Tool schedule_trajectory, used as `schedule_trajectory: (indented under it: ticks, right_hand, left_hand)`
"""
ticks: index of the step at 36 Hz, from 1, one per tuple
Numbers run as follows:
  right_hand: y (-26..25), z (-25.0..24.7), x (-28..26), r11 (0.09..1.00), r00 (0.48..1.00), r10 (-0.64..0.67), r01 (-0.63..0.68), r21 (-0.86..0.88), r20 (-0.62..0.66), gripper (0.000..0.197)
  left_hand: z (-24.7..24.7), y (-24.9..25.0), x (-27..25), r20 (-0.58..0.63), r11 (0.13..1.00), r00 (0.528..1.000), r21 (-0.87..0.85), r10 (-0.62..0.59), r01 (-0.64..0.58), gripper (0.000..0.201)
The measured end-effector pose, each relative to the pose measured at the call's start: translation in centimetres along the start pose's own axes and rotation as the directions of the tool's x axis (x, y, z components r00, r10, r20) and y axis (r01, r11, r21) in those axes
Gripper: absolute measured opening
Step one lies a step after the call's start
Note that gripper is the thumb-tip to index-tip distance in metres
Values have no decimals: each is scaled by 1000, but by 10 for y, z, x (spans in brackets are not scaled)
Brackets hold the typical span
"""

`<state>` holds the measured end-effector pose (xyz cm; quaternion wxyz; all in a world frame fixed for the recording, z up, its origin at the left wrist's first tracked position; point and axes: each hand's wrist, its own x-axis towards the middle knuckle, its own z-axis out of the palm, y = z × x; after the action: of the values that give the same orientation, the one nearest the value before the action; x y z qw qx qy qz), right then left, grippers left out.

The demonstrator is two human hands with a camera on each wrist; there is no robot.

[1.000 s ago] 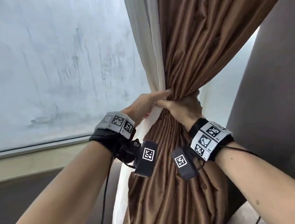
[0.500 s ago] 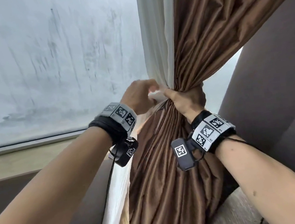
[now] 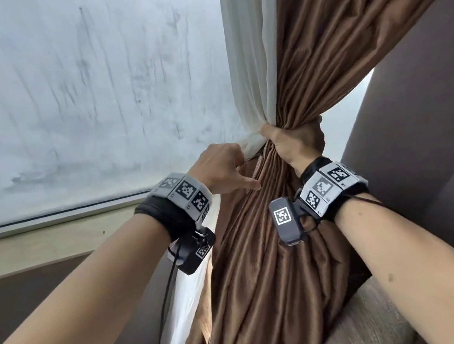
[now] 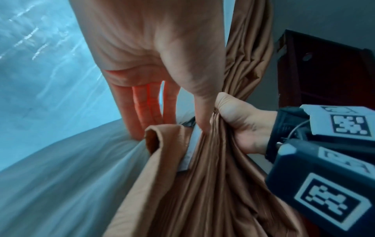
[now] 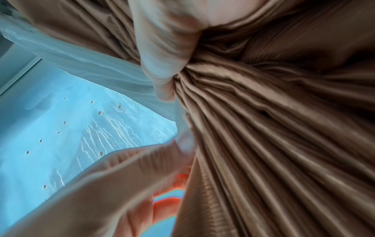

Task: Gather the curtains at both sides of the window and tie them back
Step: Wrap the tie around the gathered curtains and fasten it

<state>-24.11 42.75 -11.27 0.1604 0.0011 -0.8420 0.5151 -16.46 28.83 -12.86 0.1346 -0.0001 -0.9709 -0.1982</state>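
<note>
A brown pleated curtain [image 3: 333, 46] hangs right of the window, bunched to a narrow waist. My right hand [image 3: 298, 141] grips that waist in a fist, thumb wrapped round the folds [image 5: 166, 48]. A white sheer curtain [image 3: 249, 56] runs down its left side and is caught in the same gather. My left hand [image 3: 220, 169] sits just left and below. Its fingers [image 4: 142, 112] lie straight against the sheer [image 4: 71, 168], and its thumb touches the brown folds [image 4: 213, 192] beside my right hand [image 4: 239, 121]. A brown fabric band with a grey strip [image 4: 162, 139] hides its fingertips.
The frosted window pane [image 3: 85, 103] fills the left, with a pale sill [image 3: 44, 243] under it. A grey padded wall [image 3: 426, 120] stands at the right, and a beige cushioned surface [image 3: 365, 325] lies below my right forearm. Dark wooden furniture [image 4: 324, 72] shows behind the curtain.
My left hand has come off the gathered waist and dropped a little down and left, thumb now sticking out toward the brown folds. My right hand has kept its grip on the bunch.
</note>
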Motion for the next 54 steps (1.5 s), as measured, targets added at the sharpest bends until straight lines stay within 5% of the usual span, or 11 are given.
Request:
schedule_trajectory:
  ticks: [6,11,19,24,27,29,34,44,54]
  right_hand:
    - [-2,-5,-7,1000,1000,-9,9,-1,17,94]
    - [-3,-10,-13,1000,1000,1,-1,-8,31,95]
    - [-3,-19,-19,1000,999,4,-4,3,49,92]
    - [-3,-21,-23,1000,998,3,-3,-1,63,93]
    - [-4,-22,-26,1000,998,0,1,-5,69,93]
    - [-4,-22,-28,1000,998,-7,8,-10,68,92]
    - [-2,-24,-30,1000,998,-11,12,-4,68,93]
    - [6,-26,-26,999,997,-38,36,35,61,97]
    - [11,-21,-35,993,994,-95,90,82,54,95]
  left_hand:
    - [-8,7,-8,85,995,991,0,-103,103,42]
    - [-11,10,-10,128,991,984,68,-121,113,6]
    - [-11,12,-23,188,967,961,-115,-203,227,36]
    - [-8,16,-28,173,935,960,-243,-219,257,23]
    - [-12,16,-30,225,901,946,-317,-233,297,47]
    - [-15,17,-34,267,913,942,-296,-204,282,39]
    - [-23,10,-44,132,970,963,-44,-233,241,23]
    - [-70,-33,-49,-41,988,987,1,-155,155,18]
    - [-64,-34,5,-125,929,937,144,-325,341,40]
